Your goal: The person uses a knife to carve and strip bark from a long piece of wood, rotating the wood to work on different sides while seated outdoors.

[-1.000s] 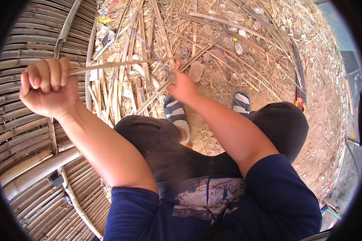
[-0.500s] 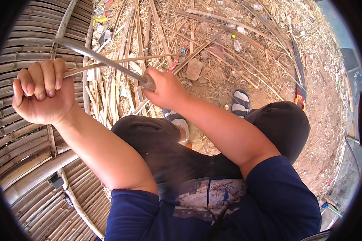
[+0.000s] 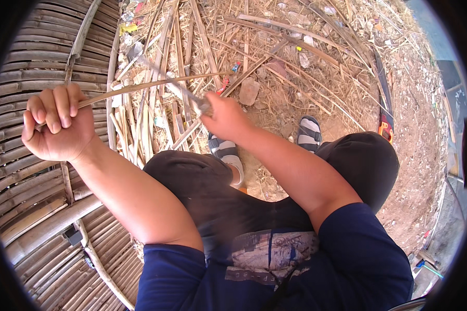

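My left hand [image 3: 59,123] is raised at the left, palm toward me, with its fingers curled round one end of a thin bamboo strip [image 3: 140,86]. The strip runs out to the right, slightly bowed, past my right hand. Closed on the handle of a long knife [image 3: 183,91] is my right hand [image 3: 224,117], near the middle of the view. The blade, smeared by motion, slants up and left and crosses the strip. Whether blade and strip touch, I cannot tell.
A bamboo slat wall [image 3: 31,129] rises close on the left. Split bamboo lengths [image 3: 205,44] and litter cover the ground ahead. A handsaw [image 3: 385,116] with an orange-and-red handle lies beyond my right knee. A flat stone [image 3: 249,91] sits before my sandalled feet.
My right hand has moved right with the knife, and the blade tip has swung away from the wall. My left hand has shifted slightly down and right, still gripping the strip.
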Available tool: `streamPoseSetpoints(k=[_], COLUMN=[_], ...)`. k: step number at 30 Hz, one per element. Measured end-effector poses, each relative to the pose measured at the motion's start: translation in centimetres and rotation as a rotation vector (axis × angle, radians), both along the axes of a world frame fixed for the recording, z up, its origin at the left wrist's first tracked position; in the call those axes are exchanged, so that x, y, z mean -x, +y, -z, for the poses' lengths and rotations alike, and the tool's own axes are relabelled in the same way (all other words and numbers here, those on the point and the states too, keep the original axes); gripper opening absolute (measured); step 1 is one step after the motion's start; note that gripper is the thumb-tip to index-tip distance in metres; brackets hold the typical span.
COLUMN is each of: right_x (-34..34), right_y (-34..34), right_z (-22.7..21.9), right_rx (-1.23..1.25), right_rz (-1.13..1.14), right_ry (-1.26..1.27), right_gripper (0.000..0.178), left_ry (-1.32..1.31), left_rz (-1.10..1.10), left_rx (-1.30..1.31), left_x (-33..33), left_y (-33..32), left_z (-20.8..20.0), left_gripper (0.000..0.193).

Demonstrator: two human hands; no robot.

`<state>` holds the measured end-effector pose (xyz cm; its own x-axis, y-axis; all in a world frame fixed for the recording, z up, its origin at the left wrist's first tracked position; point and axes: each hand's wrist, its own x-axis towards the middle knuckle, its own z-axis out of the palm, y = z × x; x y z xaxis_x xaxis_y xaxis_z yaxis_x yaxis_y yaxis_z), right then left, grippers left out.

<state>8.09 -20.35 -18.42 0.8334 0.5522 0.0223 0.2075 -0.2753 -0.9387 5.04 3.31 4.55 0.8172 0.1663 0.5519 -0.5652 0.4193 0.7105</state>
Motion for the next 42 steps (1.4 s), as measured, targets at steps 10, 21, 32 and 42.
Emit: streamPoseSetpoints(k=[10,21,32,42], right_x=[2.8,1.9,1.2,1.4], right_y=[2.6,2.9,2.3,1.9], right_z=[1.9,-3.1,-1.1,-0.3], right_rx=[0.106,0.066,0.184,0.117], right_rz=[-0.005,-0.007,-0.012,0.071], right_ry=[0.016,-0.073,-0.042,-0.148], right_gripper=[0.037,0.036,0.037,0.036], left_ry=[0.033,0.03,0.047,0.02], left_rz=[-0.307,-0.322,-0.427,-0.346], left_rx=[0.105,0.166,0.168,0.12], left_x=[0.8,-0.1,0.8,0.6], left_y=[2.6,0.6,-0.6,-1.3], left_z=[2.4,1.9,2.0,2.1], left_gripper=[0.021,0.019,0.025,0.026])
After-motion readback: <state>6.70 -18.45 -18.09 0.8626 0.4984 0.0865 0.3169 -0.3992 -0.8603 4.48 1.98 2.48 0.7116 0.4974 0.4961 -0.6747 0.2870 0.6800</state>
